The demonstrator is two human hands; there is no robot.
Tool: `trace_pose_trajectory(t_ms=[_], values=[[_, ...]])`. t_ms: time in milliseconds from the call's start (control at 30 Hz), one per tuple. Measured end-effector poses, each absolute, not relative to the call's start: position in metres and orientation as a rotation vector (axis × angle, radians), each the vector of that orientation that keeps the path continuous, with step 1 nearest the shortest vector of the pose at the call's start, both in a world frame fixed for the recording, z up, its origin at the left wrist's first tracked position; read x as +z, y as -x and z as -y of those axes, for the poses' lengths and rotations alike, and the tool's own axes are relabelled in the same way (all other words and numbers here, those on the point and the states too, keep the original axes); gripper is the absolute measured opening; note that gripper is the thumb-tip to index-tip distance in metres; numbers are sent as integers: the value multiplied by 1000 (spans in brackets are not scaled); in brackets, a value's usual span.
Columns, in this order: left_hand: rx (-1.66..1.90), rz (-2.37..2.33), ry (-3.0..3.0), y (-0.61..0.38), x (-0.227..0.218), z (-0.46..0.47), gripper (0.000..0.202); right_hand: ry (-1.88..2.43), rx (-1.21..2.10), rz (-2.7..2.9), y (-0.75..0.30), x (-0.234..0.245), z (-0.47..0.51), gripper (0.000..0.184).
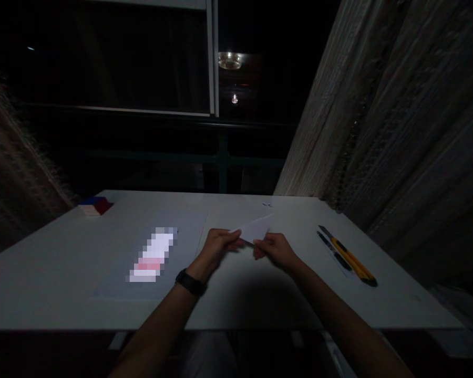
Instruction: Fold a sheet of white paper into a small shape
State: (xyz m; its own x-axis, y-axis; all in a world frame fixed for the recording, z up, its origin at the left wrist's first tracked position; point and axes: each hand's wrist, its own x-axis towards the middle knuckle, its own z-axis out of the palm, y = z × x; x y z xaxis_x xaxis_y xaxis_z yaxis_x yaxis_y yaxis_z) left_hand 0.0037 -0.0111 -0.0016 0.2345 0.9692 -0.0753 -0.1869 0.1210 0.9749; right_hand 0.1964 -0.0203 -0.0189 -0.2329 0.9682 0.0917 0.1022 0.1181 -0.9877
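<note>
A small white piece of paper (256,229), folded into a triangle, is held up above the table between my two hands. My left hand (219,244) pinches its left corner between thumb and fingers, and a dark watch band sits on that wrist. At the lower right edge of the paper, my right hand (274,249) grips it with thumb and fingertips. The paper's point tilts up toward the right. Its underside and the fingers behind it are partly hidden.
On the white table (236,310), a yellow utility knife (352,257) and a dark pen (334,251) lie at the right. A blurred bright phone-like screen (153,254) rests on a paper sheet (193,228) at left. A colored cube (95,206) and paper scraps (267,205) lie farther back.
</note>
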Motion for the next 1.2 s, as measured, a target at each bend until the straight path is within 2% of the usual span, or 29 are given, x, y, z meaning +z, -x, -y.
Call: trace_pose_trajectory(t_ms=[433, 600, 800, 1067, 1200], values=[[1163, -1045, -1143, -1, 2, 8, 30, 1185, 1129, 1586, -204, -15, 17, 40], [1249, -1064, -1222, 5, 4, 5, 36, 1258, 993, 1737, -208, -16, 18, 37], [934, -863, -1296, -11, 0, 17, 40, 1149, 1232, 1962, -204, -9, 28, 38], [1001, -876, -1290, -15, -5, 19, 37, 1047, 1434, 2069, -208, -5, 32, 37], [1073, -879, -1174, -12, -2, 17, 36, 1097, 1381, 1949, -204, -10, 30, 39]])
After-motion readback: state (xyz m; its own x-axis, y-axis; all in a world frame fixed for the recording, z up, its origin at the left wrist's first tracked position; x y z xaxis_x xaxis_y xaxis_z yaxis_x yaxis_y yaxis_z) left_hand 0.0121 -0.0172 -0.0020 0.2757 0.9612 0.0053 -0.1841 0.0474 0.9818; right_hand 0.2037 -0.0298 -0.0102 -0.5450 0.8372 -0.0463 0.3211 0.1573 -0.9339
